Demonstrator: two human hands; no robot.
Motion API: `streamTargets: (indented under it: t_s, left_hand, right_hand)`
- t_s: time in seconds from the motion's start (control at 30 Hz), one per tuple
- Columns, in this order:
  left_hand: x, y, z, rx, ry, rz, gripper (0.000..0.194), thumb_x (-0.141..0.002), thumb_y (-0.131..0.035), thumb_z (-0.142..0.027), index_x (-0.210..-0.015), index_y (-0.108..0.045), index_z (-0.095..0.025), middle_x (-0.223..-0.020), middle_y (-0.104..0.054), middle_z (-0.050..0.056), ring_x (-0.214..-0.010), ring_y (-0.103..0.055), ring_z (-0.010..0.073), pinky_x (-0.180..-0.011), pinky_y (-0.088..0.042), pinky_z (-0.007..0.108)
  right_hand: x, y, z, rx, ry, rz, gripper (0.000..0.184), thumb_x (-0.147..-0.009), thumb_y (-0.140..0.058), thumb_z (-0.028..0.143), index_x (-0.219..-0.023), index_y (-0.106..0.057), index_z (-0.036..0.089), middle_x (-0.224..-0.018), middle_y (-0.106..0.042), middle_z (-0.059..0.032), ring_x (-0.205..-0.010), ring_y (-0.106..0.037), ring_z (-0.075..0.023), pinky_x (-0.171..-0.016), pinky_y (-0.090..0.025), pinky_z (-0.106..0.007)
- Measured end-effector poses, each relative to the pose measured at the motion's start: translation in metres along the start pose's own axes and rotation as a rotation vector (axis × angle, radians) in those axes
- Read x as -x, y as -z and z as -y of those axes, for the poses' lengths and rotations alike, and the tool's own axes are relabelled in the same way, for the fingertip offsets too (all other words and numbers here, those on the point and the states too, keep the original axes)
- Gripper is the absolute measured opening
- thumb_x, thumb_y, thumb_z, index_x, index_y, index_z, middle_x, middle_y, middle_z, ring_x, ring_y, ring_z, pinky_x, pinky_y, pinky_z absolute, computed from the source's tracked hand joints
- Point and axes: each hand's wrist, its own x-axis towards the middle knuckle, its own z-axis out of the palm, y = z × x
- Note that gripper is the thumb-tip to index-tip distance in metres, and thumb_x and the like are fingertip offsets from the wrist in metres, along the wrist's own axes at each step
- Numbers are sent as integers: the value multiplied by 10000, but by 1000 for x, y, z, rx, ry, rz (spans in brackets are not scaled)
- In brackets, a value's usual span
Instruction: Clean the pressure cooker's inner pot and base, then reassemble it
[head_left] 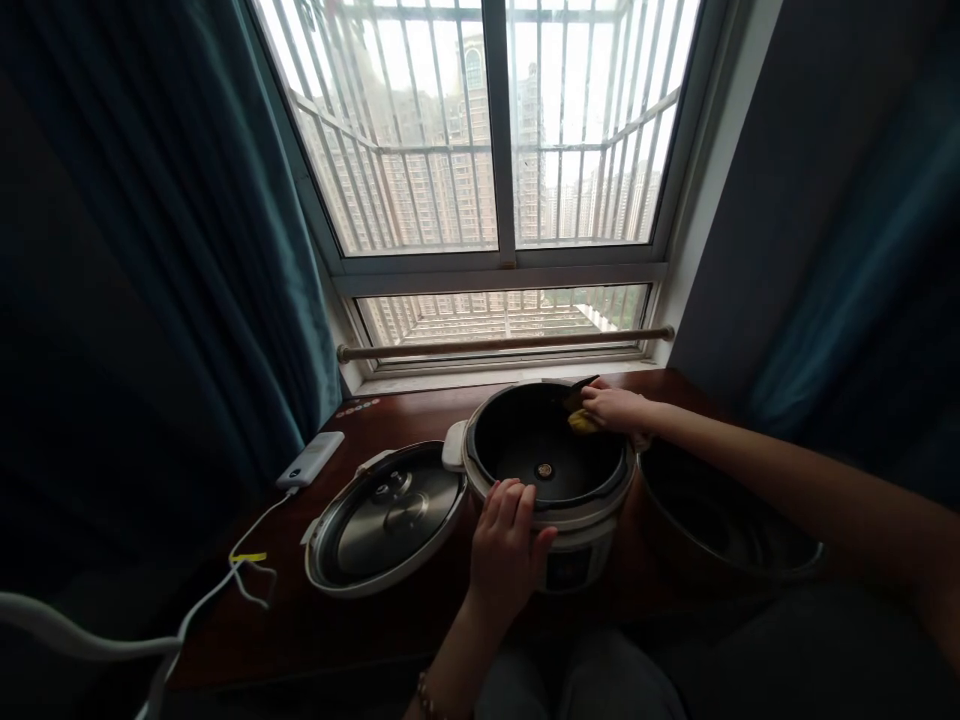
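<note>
Daylight enters through a metal-framed sliding window, leaving the room dim. Outside stand window bars and high-rise buildings. A horizontal rail crosses the window's lower part, above a pale sill. Blue curtains hang at both sides, beside a shadowed wall. The reddish-brown wooden table has its far edge by the sill.

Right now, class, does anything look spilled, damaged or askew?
Nothing looks spilled or damaged: the cooker stands upright, with its lid beside it, inner side up. Only the white cable, loosely looped left of the lid, looks untidy.
</note>
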Motion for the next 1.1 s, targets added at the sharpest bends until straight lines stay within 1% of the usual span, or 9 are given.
streamTargets:
  t_s: [0.17, 0.3, 0.47, 0.7, 0.8, 0.87, 0.93, 1.03, 1.1]
  left_hand:
    - [0, 1, -1, -13, 4, -1, 403, -881, -425, -371, -1192, -461, -117, -1118, -555, 133, -1120, -478, 279, -999, -368, 450]
    - [1, 0, -1, 0, 13, 13, 433, -879, -433, -369, -1223, -448, -107, -1133, -545, 140, -1135, -463, 280, -1005, -356, 451]
    - [4, -2, -1, 40, 19, 23, 506, -882, -409, -411, -1277, -410, -94, -1166, -526, 155, -1160, -434, 295, -1014, -331, 474]
    - [4, 7, -2, 271, 70, 0, 522, -917, -290, -422, -1353, -304, -135, -1268, -470, 150, -1212, -403, 261, -1026, -317, 458]
    - [5, 22, -7, 388, 217, -146, 503, -931, -241, -401, -1362, -276, -144, -1331, -404, 158, -1241, -378, 245, -1022, -322, 446]
    - [4, 33, -14, 394, 273, -264, 490, -931, -248, -396, -1354, -293, -151, -1346, -383, 158, -1254, -361, 253, -1033, -298, 465]
    - [2, 44, -21, 393, 253, -316, 457, -928, -285, -364, -1336, -333, -162, -1350, -383, 149, -1265, -349, 261, -1042, -281, 478]
    - [-6, 53, -31, 456, 224, -290, 408, -934, -265, -310, -1291, -404, -171, -1326, -423, 132, -1267, -355, 261, -1043, -290, 484]
    - [-11, 53, -35, 472, 248, -249, 408, -940, -230, -302, -1271, -428, -170, -1311, -445, 129, -1265, -362, 258, -1043, -298, 487]
  right_hand:
    - [34, 12, 34, -70, -246, -56, 295, -884, -425, 304, -727, -633, 167, -904, -587, -94, -945, -481, -235, -761, -402, -336]
    - [49, 24, 69, -101, -320, -57, 276, -876, -449, 257, -687, -623, 157, -790, -612, -97, -882, -508, -223, -749, -393, -316]
    - [63, 37, 123, -99, -456, -88, 283, -901, -385, 233, -761, -608, 130, -750, -623, -115, -818, -539, -225, -664, -395, -299]
    - [49, 52, 206, -69, -679, -235, 300, -903, -344, 220, -796, -602, 110, -763, -621, -150, -820, -560, -256, -778, -390, -387]
    - [30, 58, 231, -131, -740, -236, 293, -899, -349, 231, -828, -604, 106, -767, -627, -152, -789, -574, -265, -760, -399, -411]
    - [18, 62, 242, -219, -749, -223, 288, -899, -353, 246, -858, -604, 110, -779, -633, -147, -775, -582, -264, -732, -414, -406]
    - [9, 67, 248, -323, -707, -219, 270, -897, -369, 243, -925, -602, 108, -831, -642, -143, -800, -589, -254, -733, -429, -388]
    - [4, 72, 248, -506, -536, -265, 256, -876, -388, 163, -1029, -584, 102, -1000, -636, -141, -927, -581, -218, -811, -431, -336]
    - [6, 73, 241, -668, -422, -298, 241, -851, -403, 132, -992, -598, 115, -1008, -644, -119, -907, -591, -188, -799, -441, -289]
